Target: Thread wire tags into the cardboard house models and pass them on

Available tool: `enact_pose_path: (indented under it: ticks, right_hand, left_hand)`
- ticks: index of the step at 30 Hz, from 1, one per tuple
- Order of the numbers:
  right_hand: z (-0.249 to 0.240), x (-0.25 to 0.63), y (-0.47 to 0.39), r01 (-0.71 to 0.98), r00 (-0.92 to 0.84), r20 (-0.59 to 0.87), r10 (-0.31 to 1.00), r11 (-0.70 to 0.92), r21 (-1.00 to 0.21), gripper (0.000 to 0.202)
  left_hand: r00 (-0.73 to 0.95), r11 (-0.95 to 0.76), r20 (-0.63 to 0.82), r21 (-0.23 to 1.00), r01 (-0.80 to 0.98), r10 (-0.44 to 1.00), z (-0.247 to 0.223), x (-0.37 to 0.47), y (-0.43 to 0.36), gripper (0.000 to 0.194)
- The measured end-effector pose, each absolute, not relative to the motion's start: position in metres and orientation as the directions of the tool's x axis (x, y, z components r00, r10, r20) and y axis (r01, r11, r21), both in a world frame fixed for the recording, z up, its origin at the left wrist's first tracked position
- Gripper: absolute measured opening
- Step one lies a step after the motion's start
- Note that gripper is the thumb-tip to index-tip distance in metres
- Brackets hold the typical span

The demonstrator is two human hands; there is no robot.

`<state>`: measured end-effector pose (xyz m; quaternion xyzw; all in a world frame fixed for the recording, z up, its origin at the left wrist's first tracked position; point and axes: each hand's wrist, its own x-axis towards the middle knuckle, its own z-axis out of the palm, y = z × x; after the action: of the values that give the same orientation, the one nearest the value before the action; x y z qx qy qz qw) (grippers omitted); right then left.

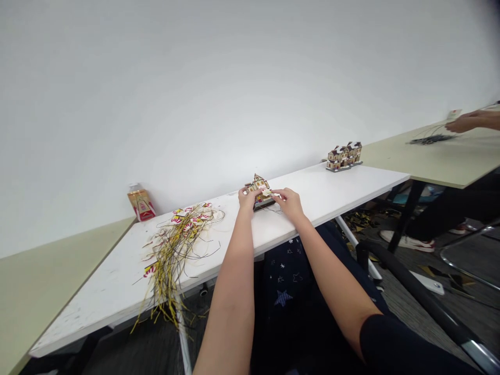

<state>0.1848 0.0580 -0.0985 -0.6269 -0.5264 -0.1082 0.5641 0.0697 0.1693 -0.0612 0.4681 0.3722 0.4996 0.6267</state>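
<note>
The house (258, 182) stands on the table (312, 190) straight in front of the person, near enough, it seems, for both hands to work at it without stretching. The left hand (247, 199) is clamped around the house's left side, thumb across its front, probably to keep it from sliding. The right hand (288, 202) is at the house's right, its fingertips pinched together on a small pale bit (267, 192) against the house's front; a pinch suits so small a thing. A thin dark line lies below the house's right side, perhaps a wire from the bit.

Left of the house, a heap of wires (174, 250) with striped ends (191, 221) spreads over the table edge, the ends turned toward the house, likely for easy picking. Beyond the heap, farther left of the house, a bottle (141, 204) stands by the wall, out of the way. Well right of the house is a second model (344, 156), set back clear of the hands. Farthest right of the house, a co-worker's hand (464, 122) is above dark strands (432, 139)
</note>
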Motion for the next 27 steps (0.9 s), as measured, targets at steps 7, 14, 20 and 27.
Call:
enact_pose_path:
  ticks: [7, 14, 20, 27]
  right_hand:
    - [-0.098, 0.185, 0.058, 0.819, 0.425, 0.733, 0.531, 0.119, -0.561, 0.024]
    - [-0.095, 0.18, 0.057, 0.815, 0.417, 0.728, 0.545, 0.13, -0.565, 0.025]
    - [-0.094, 0.178, 0.057, 0.824, 0.417, 0.733, 0.537, 0.117, -0.555, 0.024]
    - [-0.094, 0.177, 0.057, 0.838, 0.416, 0.731, 0.541, 0.083, -0.539, 0.024]
  left_hand:
    - [0.251, 0.111, -0.037, 0.951, -0.29, 0.967, -0.059, 0.072, 0.169, 0.073]
    - [0.243, 0.112, -0.048, 0.959, -0.259, 0.969, -0.053, 0.071, 0.161, 0.063]
    - [0.258, 0.103, -0.035, 0.962, -0.253, 0.965, -0.052, 0.069, 0.158, 0.067]
    - [0.296, 0.075, 0.014, 0.955, -0.287, 0.955, -0.055, 0.069, 0.159, 0.08]
